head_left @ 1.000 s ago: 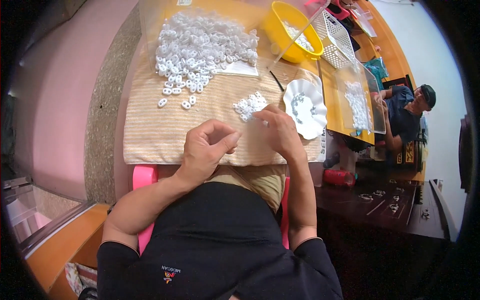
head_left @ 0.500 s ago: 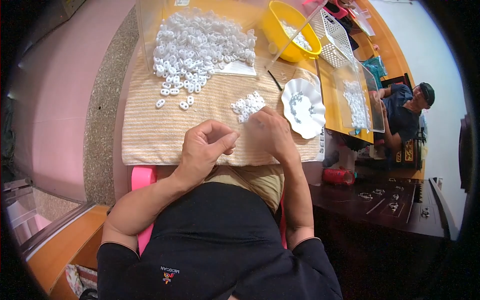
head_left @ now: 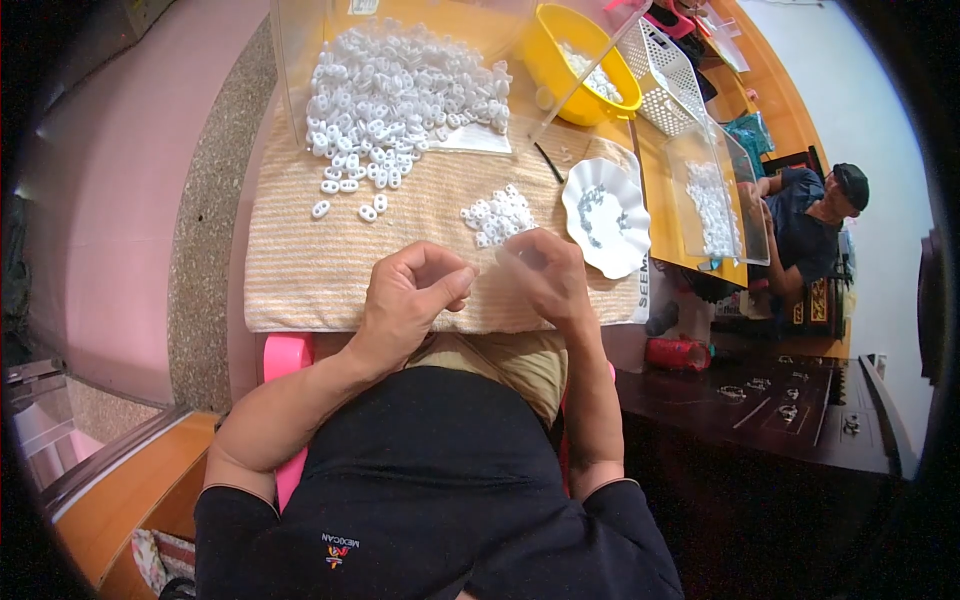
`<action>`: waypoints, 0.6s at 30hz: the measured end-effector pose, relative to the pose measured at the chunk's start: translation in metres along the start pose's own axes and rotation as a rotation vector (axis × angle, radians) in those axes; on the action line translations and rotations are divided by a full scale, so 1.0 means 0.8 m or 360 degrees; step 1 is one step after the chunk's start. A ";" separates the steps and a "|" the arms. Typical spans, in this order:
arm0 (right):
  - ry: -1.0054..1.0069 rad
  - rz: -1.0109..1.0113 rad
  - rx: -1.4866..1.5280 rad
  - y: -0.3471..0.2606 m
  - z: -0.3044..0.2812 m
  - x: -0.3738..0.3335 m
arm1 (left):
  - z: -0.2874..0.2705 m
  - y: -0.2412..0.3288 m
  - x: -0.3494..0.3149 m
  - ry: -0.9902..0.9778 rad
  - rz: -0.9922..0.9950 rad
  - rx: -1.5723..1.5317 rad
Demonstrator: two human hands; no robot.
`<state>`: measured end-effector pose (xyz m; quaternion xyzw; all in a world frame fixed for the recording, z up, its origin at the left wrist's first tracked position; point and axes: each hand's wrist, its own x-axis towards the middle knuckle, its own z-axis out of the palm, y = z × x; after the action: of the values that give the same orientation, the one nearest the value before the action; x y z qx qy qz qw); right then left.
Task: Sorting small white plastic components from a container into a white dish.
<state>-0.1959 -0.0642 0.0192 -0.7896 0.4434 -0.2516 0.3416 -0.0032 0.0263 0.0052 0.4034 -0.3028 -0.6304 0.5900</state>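
Observation:
My left hand (head_left: 414,292) is curled over the near part of a striped towel (head_left: 300,270), thumb and forefinger brought together in a pinch. What they hold, if anything, is hidden. My right hand (head_left: 550,278) hovers just right of it, its fingers bent and smeared by motion. Just beyond the right hand lies a small heap of white plastic pieces (head_left: 496,214). To its right sits a white wavy-rimmed dish (head_left: 618,262) with small grey bits (head_left: 602,212) inside. A large pile of white two-holed oval pieces (head_left: 400,90) spreads at the far left.
A thin black stick (head_left: 549,161) lies beyond the dish. Farther back are a yellow basin (head_left: 545,60) of white pieces and a white perforated basket (head_left: 665,85). At right, another person (head_left: 805,225) sits by a clear bin (head_left: 755,195) of white pieces.
My right hand has drawn back from the small heap, slightly nearer to me, uncovering more of it. My left hand stays nearly still.

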 end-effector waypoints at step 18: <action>-0.0177 0.0024 0.0544 -0.021 0.017 -0.015 | -0.001 -0.005 0.003 -0.0045 -0.0141 -0.0059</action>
<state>-0.1833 -0.0428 0.0222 -0.7293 0.3806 -0.2766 0.4968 -0.0049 0.0246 0.0011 0.3966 -0.2810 -0.6671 0.5646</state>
